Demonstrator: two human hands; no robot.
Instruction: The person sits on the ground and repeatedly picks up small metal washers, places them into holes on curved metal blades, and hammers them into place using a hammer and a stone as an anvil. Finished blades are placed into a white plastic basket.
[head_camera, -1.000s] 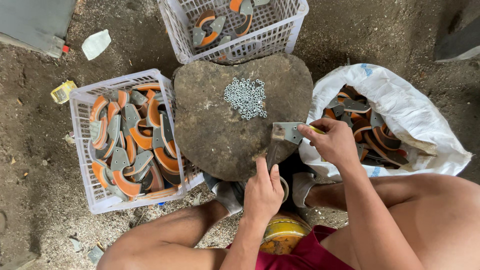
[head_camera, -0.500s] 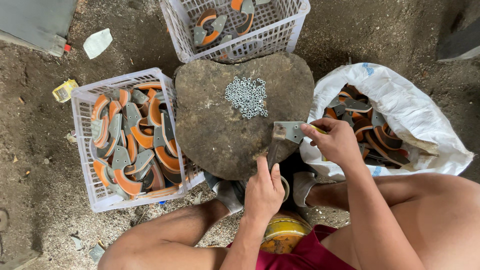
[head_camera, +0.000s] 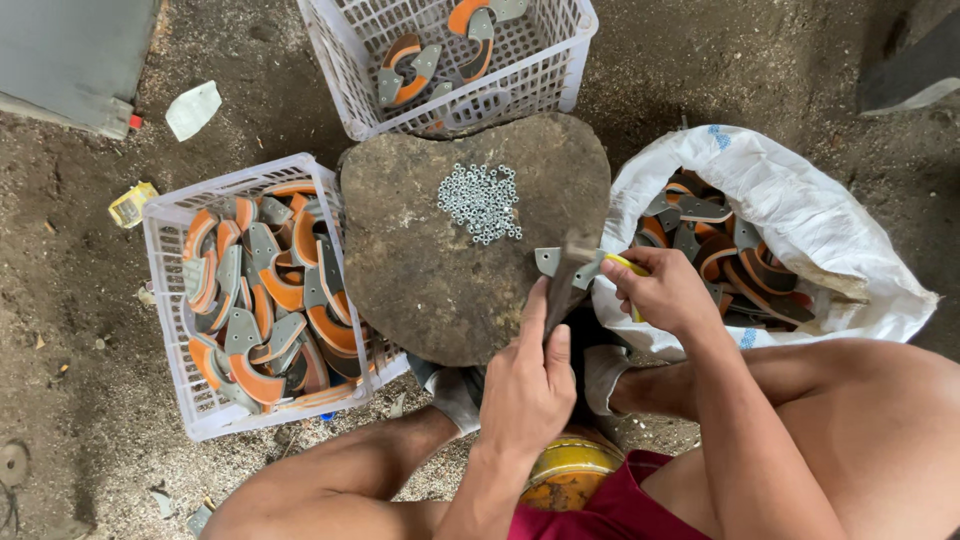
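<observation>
Grey metal piece (head_camera: 560, 268) between both hands (head_camera: 600, 330), at stone block's (head_camera: 420, 260) edge.

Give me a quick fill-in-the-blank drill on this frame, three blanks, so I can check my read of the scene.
1. The pile of small metal nuts lies on the ____ slab.
2. The white crate full of orange-and-grey pieces stands on the person's ____ side.
3. The right hand and left hand hold a grey piece at the slab's ____ edge.

Missing words: stone; left; right

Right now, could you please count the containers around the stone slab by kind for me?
White plastic crates: 2, one at the left and one at the top
White woven sack: 1
Total: 3 containers
</observation>
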